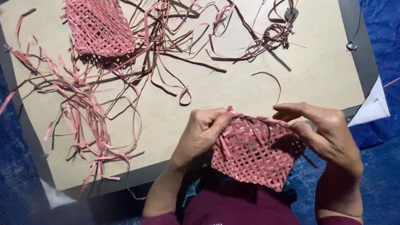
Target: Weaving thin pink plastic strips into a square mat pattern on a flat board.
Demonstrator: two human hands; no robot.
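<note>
From the head camera, your left hand (203, 132) pinches the left edge of a pink woven mat (256, 150), fingers curled shut on it, and your right hand (323, 132) grips its upper right edge between thumb and fingers, holding it up just past the near edge of the board (316, 72). On the board, a second woven piece (99, 24) lies near the far left corner, with loose pink strips (80, 104) spread beside it toward the left edge.

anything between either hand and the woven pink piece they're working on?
Nothing visible. The left hand and right hand both already grip the woven pink mat at its upper edge, fingers directly on the strips. The second woven mat and the loose pink strips lie apart on the board.
</note>
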